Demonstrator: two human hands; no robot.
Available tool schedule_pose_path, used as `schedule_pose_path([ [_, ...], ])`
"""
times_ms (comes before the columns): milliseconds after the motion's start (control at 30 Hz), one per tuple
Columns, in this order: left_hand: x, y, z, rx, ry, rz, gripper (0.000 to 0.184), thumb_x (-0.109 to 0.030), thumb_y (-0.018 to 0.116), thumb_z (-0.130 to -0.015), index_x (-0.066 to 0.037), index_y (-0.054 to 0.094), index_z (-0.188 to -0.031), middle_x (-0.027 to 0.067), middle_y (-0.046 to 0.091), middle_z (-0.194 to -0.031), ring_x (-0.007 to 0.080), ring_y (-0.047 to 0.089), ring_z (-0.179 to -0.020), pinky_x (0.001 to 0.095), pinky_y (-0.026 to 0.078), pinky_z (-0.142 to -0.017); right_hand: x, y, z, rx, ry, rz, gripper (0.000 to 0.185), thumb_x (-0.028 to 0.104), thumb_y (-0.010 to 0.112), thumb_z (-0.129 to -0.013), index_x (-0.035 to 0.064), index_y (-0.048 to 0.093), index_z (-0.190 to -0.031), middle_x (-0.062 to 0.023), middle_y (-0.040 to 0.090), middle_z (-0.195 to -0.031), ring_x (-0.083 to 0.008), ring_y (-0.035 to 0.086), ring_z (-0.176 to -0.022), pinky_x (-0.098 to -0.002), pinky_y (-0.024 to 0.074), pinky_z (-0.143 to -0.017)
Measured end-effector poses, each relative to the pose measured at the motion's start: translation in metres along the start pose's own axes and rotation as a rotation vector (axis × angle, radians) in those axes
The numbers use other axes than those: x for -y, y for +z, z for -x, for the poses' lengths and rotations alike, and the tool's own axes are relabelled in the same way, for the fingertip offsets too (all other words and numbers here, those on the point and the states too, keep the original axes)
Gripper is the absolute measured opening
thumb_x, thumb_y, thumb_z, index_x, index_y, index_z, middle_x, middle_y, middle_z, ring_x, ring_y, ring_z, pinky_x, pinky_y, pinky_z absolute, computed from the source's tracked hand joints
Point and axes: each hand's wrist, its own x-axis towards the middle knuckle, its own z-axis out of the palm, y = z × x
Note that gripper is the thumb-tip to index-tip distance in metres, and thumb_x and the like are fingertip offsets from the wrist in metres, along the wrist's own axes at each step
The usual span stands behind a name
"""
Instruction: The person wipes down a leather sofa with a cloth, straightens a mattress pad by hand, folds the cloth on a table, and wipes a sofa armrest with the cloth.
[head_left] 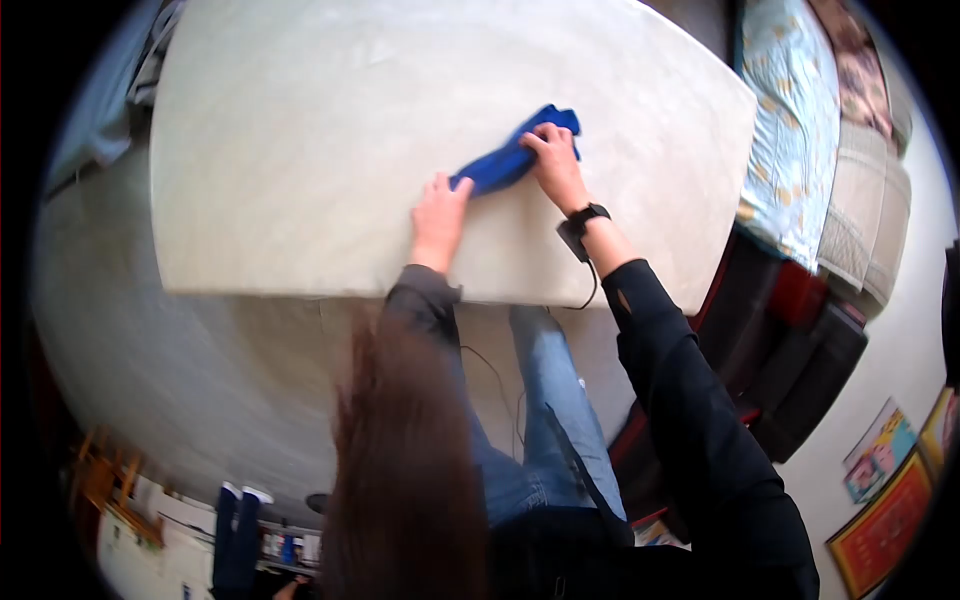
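Observation:
A strip of blue cloth (497,168), folded long and narrow, lies slantwise on the pale table; its exact kind I cannot make out. At its lower left end is my left hand (438,220), with the cloth's tip between thumb and fingers. My right hand (558,168) has its fingers curled over the upper right part of the cloth, and a bunched end sticks out beyond them. A black band with a small box (574,238) and a cable is on my right wrist.
The pale table (300,150) spreads in front of me, its near edge close to my legs. To the right stand a patterned cloth-covered seat (790,120) and dark furniture (800,370). A thin cable hangs by my legs. Another person's legs (236,535) show at lower left.

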Motion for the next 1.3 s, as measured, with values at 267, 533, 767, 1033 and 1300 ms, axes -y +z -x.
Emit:
schedule_pose_path([
  [267, 0.219, -0.068, 0.075, -0.203, -0.405, 0.048, 0.033, -0.012, 0.058, -0.081, -0.019, 0.055, -0.113, 0.0112, 0.050, -0.104, 0.0313, 0.055, -0.098, 0.0456, 0.053, -0.070, 0.241, 0.130, -0.122, 0.196, -0.405, -0.100, 0.028, -0.001, 0.055, -0.074, 0.0129, 0.068, -0.094, -0.0093, 0.056, -0.102, -0.0316, 0.048, -0.102, -0.0355, 0.0441, -0.090],
  [533, 0.256, -0.073, 0.115, -0.258, -0.677, 0.245, 0.034, -0.008, 0.057, -0.082, -0.009, 0.054, -0.115, 0.0184, 0.051, -0.105, 0.0382, 0.055, -0.096, 0.0460, 0.048, -0.078, 0.334, 0.187, -0.198, 0.414, -1.120, 0.053, 0.028, 0.006, 0.058, -0.078, 0.0191, 0.066, -0.101, 0.0001, 0.053, -0.105, -0.0222, 0.048, -0.104, -0.0275, 0.0474, -0.086],
  [767, 0.193, -0.069, -0.022, -0.321, -0.481, 0.370, 0.039, -0.008, 0.058, -0.082, -0.006, 0.054, -0.121, 0.0255, 0.051, -0.103, 0.0436, 0.056, -0.090, 0.0485, 0.047, -0.077, 0.263, 0.182, -0.277, 0.155, -0.979, 0.139, 0.033, 0.003, 0.058, -0.078, 0.0177, 0.066, -0.106, -0.0027, 0.054, -0.110, -0.0245, 0.050, -0.106, -0.0312, 0.0461, -0.091],
  [1033, 0.077, -0.042, -0.184, -0.260, -0.110, 0.564, 0.037, -0.004, 0.054, -0.082, -0.009, 0.058, -0.118, 0.0207, 0.054, -0.102, 0.0381, 0.057, -0.093, 0.0423, 0.049, -0.084, 0.006, 0.043, -0.325, 0.248, -0.370, 0.417, 0.041, -0.007, 0.057, -0.074, 0.0180, 0.062, -0.106, -0.0073, 0.056, -0.107, -0.0306, 0.052, -0.105, -0.0368, 0.0469, -0.089],
  [1300, -0.036, -0.022, -0.247, -0.094, 0.005, 0.272, 0.031, -0.001, 0.056, -0.079, -0.013, 0.057, -0.108, 0.0206, 0.050, -0.102, 0.0394, 0.057, -0.090, 0.0473, 0.051, -0.076, -0.089, -0.012, -0.298, 0.169, -0.117, 0.343, 0.019, 0.007, 0.053, -0.080, 0.0094, 0.067, -0.093, -0.0169, 0.056, -0.110, -0.0339, 0.052, -0.106, -0.0413, 0.0463, -0.089],
])
